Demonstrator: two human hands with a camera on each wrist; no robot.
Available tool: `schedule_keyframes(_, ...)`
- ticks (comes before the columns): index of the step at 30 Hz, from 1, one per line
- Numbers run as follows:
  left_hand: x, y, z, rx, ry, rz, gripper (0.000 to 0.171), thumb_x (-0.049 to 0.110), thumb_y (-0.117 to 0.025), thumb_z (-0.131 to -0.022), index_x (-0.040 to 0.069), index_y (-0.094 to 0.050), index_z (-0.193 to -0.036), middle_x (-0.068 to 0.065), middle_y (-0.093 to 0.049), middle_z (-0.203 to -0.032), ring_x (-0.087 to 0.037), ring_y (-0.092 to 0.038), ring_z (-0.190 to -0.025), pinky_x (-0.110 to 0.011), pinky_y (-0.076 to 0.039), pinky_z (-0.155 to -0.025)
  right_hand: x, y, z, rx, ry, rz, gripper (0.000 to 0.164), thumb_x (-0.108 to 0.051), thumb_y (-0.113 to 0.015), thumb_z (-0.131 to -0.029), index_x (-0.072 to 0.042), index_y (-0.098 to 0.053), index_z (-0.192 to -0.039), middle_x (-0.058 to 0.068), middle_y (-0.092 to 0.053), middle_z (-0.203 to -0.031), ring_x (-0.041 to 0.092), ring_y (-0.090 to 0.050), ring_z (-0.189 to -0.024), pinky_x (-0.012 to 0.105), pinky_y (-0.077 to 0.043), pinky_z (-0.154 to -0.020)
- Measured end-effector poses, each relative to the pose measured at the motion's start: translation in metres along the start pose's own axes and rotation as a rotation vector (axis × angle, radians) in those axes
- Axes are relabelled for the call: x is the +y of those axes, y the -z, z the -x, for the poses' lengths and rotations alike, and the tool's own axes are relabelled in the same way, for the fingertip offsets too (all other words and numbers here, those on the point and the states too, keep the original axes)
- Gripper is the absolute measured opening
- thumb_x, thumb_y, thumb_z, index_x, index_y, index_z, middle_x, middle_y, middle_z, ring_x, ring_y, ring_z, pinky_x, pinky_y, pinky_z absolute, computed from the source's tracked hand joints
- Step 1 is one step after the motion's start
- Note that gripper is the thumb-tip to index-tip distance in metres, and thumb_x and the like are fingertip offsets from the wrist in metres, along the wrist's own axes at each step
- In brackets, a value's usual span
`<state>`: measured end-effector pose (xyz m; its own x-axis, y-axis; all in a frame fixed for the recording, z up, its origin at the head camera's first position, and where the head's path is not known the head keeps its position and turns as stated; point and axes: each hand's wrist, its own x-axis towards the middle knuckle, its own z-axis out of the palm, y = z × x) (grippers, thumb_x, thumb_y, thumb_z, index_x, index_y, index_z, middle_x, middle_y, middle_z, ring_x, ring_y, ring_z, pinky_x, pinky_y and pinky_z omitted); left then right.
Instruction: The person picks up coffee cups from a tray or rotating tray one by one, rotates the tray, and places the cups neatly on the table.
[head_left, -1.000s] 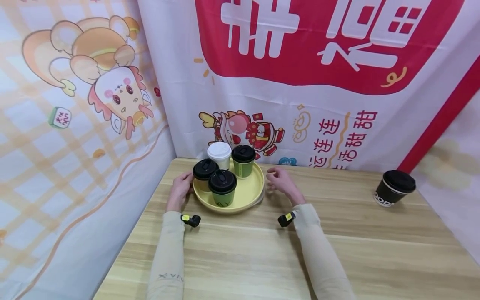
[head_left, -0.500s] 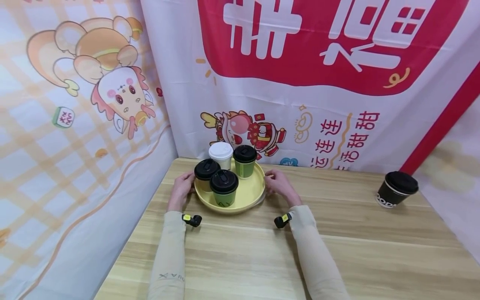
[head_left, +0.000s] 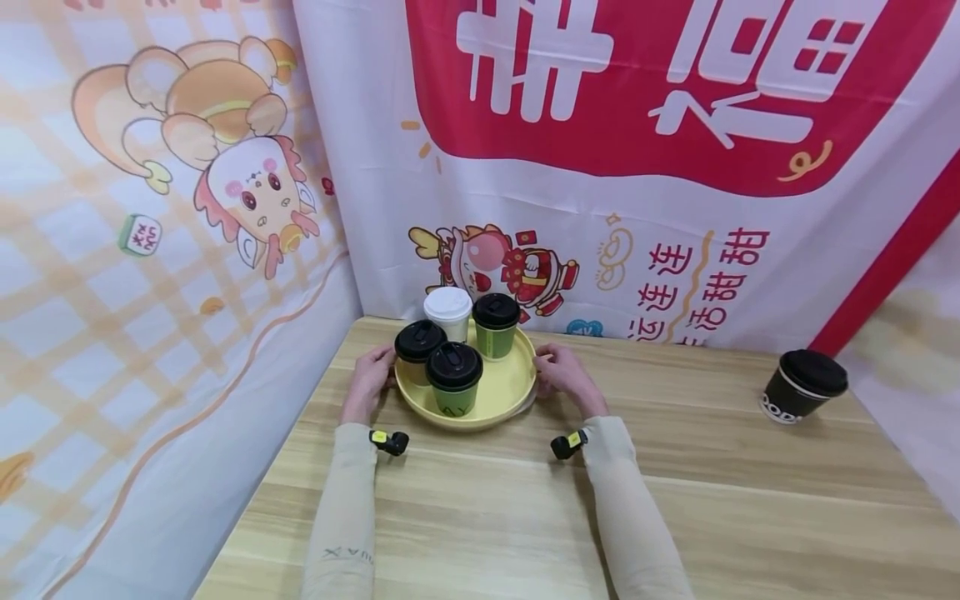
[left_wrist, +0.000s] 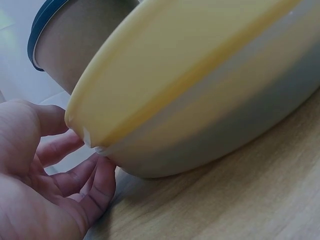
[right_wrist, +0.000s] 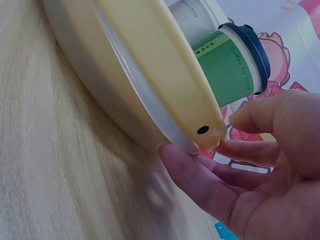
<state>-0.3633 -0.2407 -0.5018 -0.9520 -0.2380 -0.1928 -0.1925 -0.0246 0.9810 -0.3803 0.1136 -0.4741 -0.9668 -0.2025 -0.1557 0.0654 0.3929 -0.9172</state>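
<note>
A round yellow tray (head_left: 506,379) with a pale underside sits on the table, bearing lidded paper coffee cups. They are a white-lidded cup (head_left: 447,307), a green cup (head_left: 496,333) behind, a brown cup (head_left: 415,343) at left and another green cup (head_left: 454,385) in front, these three black-lidded. My left hand (head_left: 369,379) holds the tray's left edge; in the left wrist view its thumb is at the rim (left_wrist: 92,105), fingers curled beneath. At the opposite edge my right hand (head_left: 566,377) has curled fingers under the rim (right_wrist: 210,117), its thumb just above.
A black-lidded dark paper cup (head_left: 804,385) stands alone at the far right of the wooden table (head_left: 480,517). Printed cloths hang behind (head_left: 555,200) and along the left side (head_left: 300,350), close to the tray.
My right hand has come in from the right to the tray's edge. The left hand stays at the left rim. The head view has shifted slightly; tray and cups keep their places.
</note>
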Motion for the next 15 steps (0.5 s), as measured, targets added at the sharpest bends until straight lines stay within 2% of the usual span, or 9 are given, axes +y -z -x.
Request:
schedule_keyframes(5,-0.0053,0.0013,-0.0023,0.004,0.007,0.006,0.031,0.025,-0.049,-0.096,0.012,-0.059,-0.123,-0.005,-0.056,-0.104,-0.009,-0.055,-0.071,-0.021,-0.046,-0.056,0.0045,-0.0009,-0.0007,-0.016,-0.002,-0.027,0.029,-0.012,-0.048,-0.09,-0.003,-0.052,-0.117,0.015,-0.059,-0.084,0.042,-0.063,-0.075,0.052,-0.053,-0.067)
schedule_keyframes(9,-0.0055,0.0019,-0.0015,0.009,0.006,0.002,0.032,0.025,-0.048,-0.097,0.014,-0.058,-0.125,-0.006,-0.055,-0.109,-0.01,-0.056,-0.074,-0.021,-0.047,-0.057,0.0057,-0.0013,-0.0015,-0.035,-0.005,-0.064,0.028,-0.01,-0.047,-0.091,-0.002,-0.05,-0.118,0.015,-0.059,-0.083,0.037,-0.064,-0.07,0.052,-0.054,-0.066)
schedule_keyframes(15,-0.002,-0.0022,0.0027,0.018,-0.022,-0.009,0.031,0.025,-0.046,-0.097,0.012,-0.059,-0.122,-0.007,-0.056,-0.108,-0.009,-0.056,-0.071,-0.021,-0.047,-0.055,0.0073,0.0007,-0.0029,-0.041,-0.012,-0.082,0.03,-0.009,-0.047,-0.092,-0.002,-0.05,-0.12,0.016,-0.058,-0.086,0.027,-0.064,-0.064,0.049,-0.055,-0.065)
